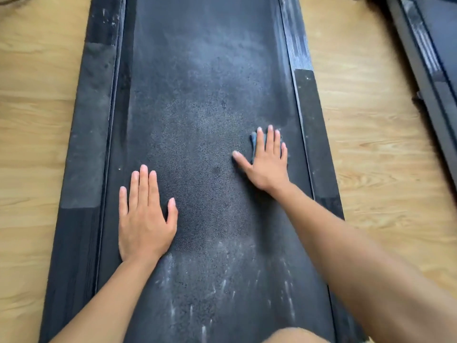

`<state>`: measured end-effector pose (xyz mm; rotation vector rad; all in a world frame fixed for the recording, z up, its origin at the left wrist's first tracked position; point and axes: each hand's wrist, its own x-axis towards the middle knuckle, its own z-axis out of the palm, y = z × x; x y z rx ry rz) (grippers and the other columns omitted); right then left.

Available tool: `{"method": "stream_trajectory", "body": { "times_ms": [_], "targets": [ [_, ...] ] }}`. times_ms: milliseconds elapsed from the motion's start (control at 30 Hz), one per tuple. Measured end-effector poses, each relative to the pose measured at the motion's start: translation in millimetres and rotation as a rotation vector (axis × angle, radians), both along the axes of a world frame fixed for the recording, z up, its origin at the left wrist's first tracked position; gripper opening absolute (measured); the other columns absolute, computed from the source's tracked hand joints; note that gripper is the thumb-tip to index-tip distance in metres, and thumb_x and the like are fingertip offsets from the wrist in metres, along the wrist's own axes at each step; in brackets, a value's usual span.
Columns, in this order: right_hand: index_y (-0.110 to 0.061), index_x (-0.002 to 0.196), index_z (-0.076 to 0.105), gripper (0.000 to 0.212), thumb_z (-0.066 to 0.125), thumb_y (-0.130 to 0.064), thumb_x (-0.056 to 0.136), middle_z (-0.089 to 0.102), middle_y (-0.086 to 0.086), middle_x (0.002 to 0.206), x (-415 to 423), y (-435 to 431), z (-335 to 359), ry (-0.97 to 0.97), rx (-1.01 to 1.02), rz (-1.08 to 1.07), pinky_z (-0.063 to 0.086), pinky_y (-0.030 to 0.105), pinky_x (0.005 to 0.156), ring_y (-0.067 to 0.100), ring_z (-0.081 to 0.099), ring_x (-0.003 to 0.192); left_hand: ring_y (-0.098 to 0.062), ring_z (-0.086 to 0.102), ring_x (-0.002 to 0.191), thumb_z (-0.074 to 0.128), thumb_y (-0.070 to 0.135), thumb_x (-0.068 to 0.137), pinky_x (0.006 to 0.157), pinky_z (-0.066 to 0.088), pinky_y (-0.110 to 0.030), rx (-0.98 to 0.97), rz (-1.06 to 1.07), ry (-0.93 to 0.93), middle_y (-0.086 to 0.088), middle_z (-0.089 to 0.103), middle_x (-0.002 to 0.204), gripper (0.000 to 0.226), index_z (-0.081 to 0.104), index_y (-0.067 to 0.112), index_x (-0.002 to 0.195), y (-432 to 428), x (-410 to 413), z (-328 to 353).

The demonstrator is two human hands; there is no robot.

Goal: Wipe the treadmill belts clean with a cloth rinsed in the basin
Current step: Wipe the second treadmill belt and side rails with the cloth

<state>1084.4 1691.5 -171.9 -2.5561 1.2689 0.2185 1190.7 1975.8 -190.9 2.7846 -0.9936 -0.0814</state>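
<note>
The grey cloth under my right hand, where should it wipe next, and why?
Probably push the small grey-blue cloth forward and leftward. The right hand presses it flat near the right edge of the black treadmill belt, and pale dust coats the belt just beyond it.

matt, grainy, dusty treadmill belt (197,144), wood-grain floor (371,120)

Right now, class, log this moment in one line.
left hand: flat on belt | right hand: pressing cloth | belt: dusty
</note>
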Motion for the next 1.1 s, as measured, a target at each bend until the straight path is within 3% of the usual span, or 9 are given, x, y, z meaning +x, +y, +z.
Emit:
{"method": "stream_trajectory", "body": {
  "times_ms": [167, 433, 567, 767, 867, 967, 1100],
  "targets": [
    [-0.019, 0.167, -0.004, 0.111, 0.026, -0.091, 0.088, -0.013, 0.01, 0.174, 28, -58, 2, 0.024, 0.028, 0.052, -0.007, 0.048, 0.129, 0.025, -0.017, 0.16, -0.02, 0.004, 0.163, 0.031, 0.047, 0.104, 0.131, 0.01, -0.05, -0.019, 0.004, -0.009, -0.005, 0.005, 0.176, 0.075, 0.018, 0.008, 0.166, 0, 0, -1],
    [-0.019, 0.167, -0.003, 0.101, 0.028, -0.083, 0.096, -0.022, 0.006, 0.172, -193, 125, 13, 0.138, 0.066, 0.175, -0.004, 0.046, 0.128, 0.026, -0.021, 0.159, -0.022, 0.007, 0.163, 0.03, 0.046, 0.102, 0.131, 0.012, -0.052, -0.025, 0.004, 0.005, -0.007, 0.008, 0.176, 0.075, 0.02, 0.007, 0.165, -1, -3, 5],
    [-0.022, 0.167, -0.005, 0.102, 0.024, -0.086, 0.093, -0.021, 0.006, 0.173, -132, 70, 1, 0.066, 0.021, 0.093, -0.006, 0.047, 0.13, 0.022, -0.026, 0.157, -0.024, 0.011, 0.162, 0.032, 0.044, 0.101, 0.13, 0.013, -0.054, -0.051, -0.002, 0.005, -0.008, 0.011, 0.176, 0.075, 0.024, 0.004, 0.164, -1, -1, 2],
    [-0.017, 0.167, 0.0, 0.109, 0.024, -0.09, 0.089, -0.01, 0.014, 0.174, 11, -82, 6, 0.032, 0.008, 0.027, -0.005, 0.049, 0.13, 0.027, -0.013, 0.16, -0.023, 0.01, 0.163, 0.032, 0.044, 0.101, 0.131, 0.012, -0.053, -0.048, -0.003, -0.011, -0.008, 0.011, 0.175, 0.075, 0.023, 0.005, 0.164, -1, -1, 1],
    [-0.008, 0.166, 0.001, 0.109, 0.028, -0.085, 0.093, -0.009, 0.02, 0.173, 16, -99, 8, 0.092, -0.079, 0.124, -0.005, 0.049, 0.13, 0.033, -0.011, 0.16, -0.023, 0.01, 0.163, 0.032, 0.043, 0.101, 0.13, 0.013, -0.053, -0.05, -0.005, -0.021, -0.009, 0.012, 0.175, 0.075, 0.024, 0.005, 0.164, -1, -1, 0],
    [-0.002, 0.165, 0.003, 0.097, 0.037, -0.068, 0.102, -0.006, 0.02, 0.173, 5, -97, -1, -0.003, -0.088, 0.206, 0.001, 0.05, 0.131, 0.033, -0.008, 0.161, -0.023, 0.01, 0.163, 0.033, 0.043, 0.101, 0.13, 0.013, -0.053, -0.05, -0.002, -0.022, -0.008, 0.012, 0.175, 0.075, 0.024, 0.005, 0.164, -1, -2, 0],
    [-0.008, 0.166, -0.001, 0.105, 0.029, -0.08, 0.097, -0.01, 0.012, 0.174, -11, -70, -3, -0.049, -0.035, 0.145, -0.002, 0.045, 0.131, 0.026, -0.013, 0.16, -0.022, 0.011, 0.162, 0.034, 0.043, 0.1, 0.13, 0.014, -0.053, -0.051, 0.004, -0.024, -0.007, 0.013, 0.175, 0.074, 0.025, 0.006, 0.164, -1, -2, -1]
  ]
}}
